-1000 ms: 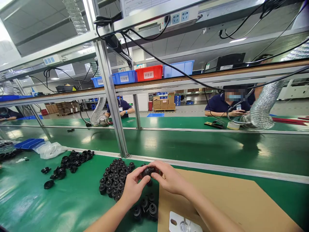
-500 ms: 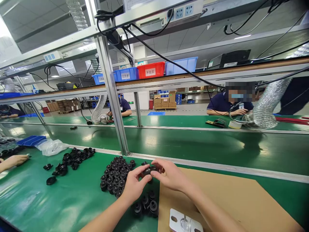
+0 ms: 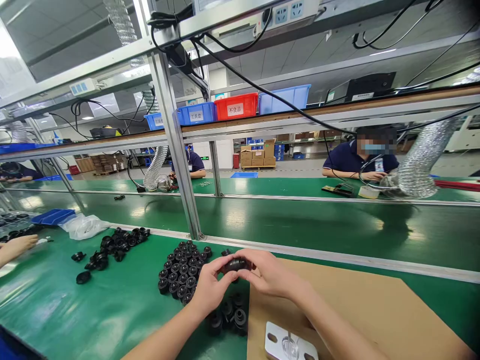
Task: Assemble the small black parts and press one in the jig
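Between both hands I hold a small round black plastic part [image 3: 235,264], above the left edge of a brown cardboard sheet [image 3: 348,300]. My left hand [image 3: 212,285] grips its left side with thumb and fingers. From the right, my right hand [image 3: 268,272] closes on the same part. Left of my hands stand rows of round black parts [image 3: 182,270], close together on the green tabletop. Just below my hands sits a smaller group of black parts with stepped tops [image 3: 238,317]. A silver metal plate with slots [image 3: 290,341] lies on the cardboard near my right forearm.
A loose heap of black parts [image 3: 120,242] lies to the left, near a clear plastic bag [image 3: 84,226] and a blue tray [image 3: 53,217]. A co-worker's hand [image 3: 17,248] is at the far left. A metal post [image 3: 180,150] rises behind the rows.
My hands have come closer together around the black part, which now looks like one compact piece. The co-worker's hand at the left has shifted a little left.
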Action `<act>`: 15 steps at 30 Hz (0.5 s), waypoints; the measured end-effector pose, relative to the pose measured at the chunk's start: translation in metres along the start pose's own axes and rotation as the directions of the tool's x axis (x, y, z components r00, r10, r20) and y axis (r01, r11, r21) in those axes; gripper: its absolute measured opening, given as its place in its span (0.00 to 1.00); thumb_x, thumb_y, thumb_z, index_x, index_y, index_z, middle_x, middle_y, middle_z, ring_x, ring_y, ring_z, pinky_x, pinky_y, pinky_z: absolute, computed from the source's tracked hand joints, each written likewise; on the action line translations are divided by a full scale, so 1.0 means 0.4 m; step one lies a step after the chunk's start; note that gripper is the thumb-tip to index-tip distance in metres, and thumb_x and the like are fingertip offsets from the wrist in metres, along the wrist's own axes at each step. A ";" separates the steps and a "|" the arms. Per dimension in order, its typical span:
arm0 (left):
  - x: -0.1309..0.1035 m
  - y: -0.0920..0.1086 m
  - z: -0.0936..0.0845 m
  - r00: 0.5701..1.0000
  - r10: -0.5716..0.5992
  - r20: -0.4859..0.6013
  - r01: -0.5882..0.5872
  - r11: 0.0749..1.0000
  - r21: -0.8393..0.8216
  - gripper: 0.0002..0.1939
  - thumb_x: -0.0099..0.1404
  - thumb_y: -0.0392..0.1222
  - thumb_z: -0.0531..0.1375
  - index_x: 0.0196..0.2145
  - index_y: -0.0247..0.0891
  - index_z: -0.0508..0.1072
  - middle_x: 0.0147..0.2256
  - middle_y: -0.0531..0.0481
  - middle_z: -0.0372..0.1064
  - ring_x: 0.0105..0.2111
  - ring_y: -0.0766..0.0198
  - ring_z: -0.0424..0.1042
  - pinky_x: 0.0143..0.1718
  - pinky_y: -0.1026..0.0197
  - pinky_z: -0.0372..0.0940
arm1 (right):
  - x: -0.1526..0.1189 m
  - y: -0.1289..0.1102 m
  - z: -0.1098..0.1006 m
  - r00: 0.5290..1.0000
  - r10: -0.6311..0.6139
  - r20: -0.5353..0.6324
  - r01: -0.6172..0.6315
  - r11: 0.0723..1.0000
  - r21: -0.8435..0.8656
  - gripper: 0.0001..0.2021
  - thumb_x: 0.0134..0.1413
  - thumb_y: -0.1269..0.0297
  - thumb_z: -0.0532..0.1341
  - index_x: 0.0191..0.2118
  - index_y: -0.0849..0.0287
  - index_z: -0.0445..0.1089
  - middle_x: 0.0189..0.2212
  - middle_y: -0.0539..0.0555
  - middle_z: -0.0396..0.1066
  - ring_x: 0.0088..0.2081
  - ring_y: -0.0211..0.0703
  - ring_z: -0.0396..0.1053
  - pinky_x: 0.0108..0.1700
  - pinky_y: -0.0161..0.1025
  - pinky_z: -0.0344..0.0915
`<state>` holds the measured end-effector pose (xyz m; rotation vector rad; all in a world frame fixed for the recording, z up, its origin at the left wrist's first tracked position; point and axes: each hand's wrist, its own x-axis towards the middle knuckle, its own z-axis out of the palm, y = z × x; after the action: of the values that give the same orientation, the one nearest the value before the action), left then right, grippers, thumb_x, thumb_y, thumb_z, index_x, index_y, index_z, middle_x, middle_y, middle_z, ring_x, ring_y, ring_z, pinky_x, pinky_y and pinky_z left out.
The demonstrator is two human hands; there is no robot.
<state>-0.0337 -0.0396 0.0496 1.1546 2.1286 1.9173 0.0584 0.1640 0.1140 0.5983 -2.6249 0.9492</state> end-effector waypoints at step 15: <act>0.016 -0.021 -0.001 0.997 -0.080 0.000 0.079 0.985 -0.150 0.29 0.66 0.49 0.67 0.62 0.35 0.74 0.57 0.38 0.76 0.58 0.47 0.75 0.61 0.46 0.72 | 0.000 0.016 -0.014 0.990 0.104 -0.098 -0.103 0.995 0.011 0.18 0.69 0.67 0.56 0.61 0.50 0.68 0.45 0.53 0.76 0.38 0.45 0.71 0.40 0.40 0.63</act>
<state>-0.0426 -0.0361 0.0452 1.0214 1.9613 2.0075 0.0561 0.1721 0.1147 0.4085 -2.5871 0.9906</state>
